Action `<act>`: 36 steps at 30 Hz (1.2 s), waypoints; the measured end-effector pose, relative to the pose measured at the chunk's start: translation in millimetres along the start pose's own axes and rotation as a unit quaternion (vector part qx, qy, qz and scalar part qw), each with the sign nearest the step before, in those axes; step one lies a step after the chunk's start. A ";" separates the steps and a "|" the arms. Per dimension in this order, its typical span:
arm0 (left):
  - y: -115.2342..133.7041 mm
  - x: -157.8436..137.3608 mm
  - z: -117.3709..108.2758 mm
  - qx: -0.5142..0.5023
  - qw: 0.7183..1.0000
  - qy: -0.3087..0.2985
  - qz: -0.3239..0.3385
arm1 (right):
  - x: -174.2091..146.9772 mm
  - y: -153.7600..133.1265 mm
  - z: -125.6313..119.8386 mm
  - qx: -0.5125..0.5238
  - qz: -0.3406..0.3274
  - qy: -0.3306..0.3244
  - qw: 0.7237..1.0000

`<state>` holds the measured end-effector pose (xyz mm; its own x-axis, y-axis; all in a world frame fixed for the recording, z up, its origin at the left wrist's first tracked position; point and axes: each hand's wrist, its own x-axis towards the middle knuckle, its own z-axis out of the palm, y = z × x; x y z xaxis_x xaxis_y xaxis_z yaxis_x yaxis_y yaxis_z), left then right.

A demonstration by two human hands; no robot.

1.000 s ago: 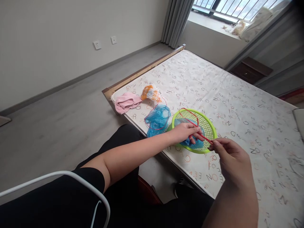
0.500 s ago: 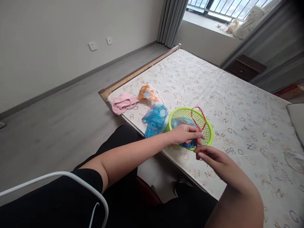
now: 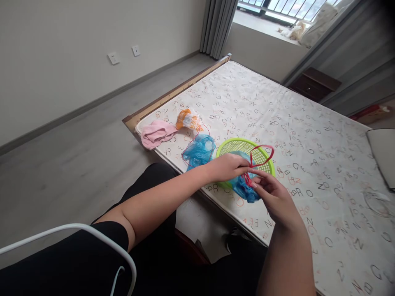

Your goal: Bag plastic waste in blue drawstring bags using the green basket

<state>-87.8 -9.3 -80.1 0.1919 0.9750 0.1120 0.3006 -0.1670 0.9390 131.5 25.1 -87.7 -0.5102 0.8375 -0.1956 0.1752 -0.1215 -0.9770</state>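
Note:
Over the near side of a green plastic basket (image 3: 233,142), my left hand (image 3: 230,166) is closed at the neck of a blue plastic bag (image 3: 247,193). A red string (image 3: 263,152) is gathered around that neck, and a loop of it sticks up to the right. My right hand (image 3: 271,191) pinches the red string from the right side, thumb and fingers close to the left fingertips. The bag bulges partly over the basket's near rim. Its contents cannot be made out.
Left of the basket lie another blue plastic bag (image 3: 200,150) with thin red string, an orange-and-white plastic bag (image 3: 189,120) and a pink cloth (image 3: 157,133). All rest on a letter-printed mattress (image 3: 296,123) with a wooden bed frame (image 3: 173,91). A white cable-like tube (image 3: 92,232) crosses the lower left.
The blue bag now shows at the near rim, its neck gathered with red string. My right hand has shifted up slightly, and the string loop has swung to the right.

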 end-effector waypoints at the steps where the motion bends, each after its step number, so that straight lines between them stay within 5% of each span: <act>1: -2.9 -0.3 1.1 0.041 0.998 0.049 0.025 | 1.8 -0.1 2.1 -0.013 -0.003 0.005 1.000; 7: -17.3 -4.3 17.0 0.061 0.976 0.177 0.114 | 9.3 -4.4 18.2 -0.027 -0.008 -0.011 1.000; 11: -18.0 -4.0 23.0 -0.018 0.973 0.216 0.076 | 11.6 -3.1 21.9 -0.030 0.016 -0.007 0.999; 14: -17.1 -2.2 24.3 -0.084 0.972 0.217 0.036 | 15.3 1.5 23.0 0.007 0.013 0.049 0.999; 22: -6.3 -8.9 15.0 -0.103 0.982 0.125 0.092 | 20.0 -0.5 30.8 0.078 -0.019 0.173 0.982; 30: -31.7 8.2 -2.7 -0.175 0.953 0.248 0.000 | 15.3 -2.3 -17.8 0.195 -0.178 0.351 0.898; 36: -43.3 20.0 -8.8 -0.161 0.952 0.257 -0.048 | 11.9 15.7 -27.0 0.124 -0.166 0.406 0.890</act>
<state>-105.2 18.7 -115.6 -0.3287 0.9404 0.0874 -0.0250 -0.1012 0.9946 150.9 47.5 -103.1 0.2945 0.9460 0.1352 -0.1154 0.1757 -0.9777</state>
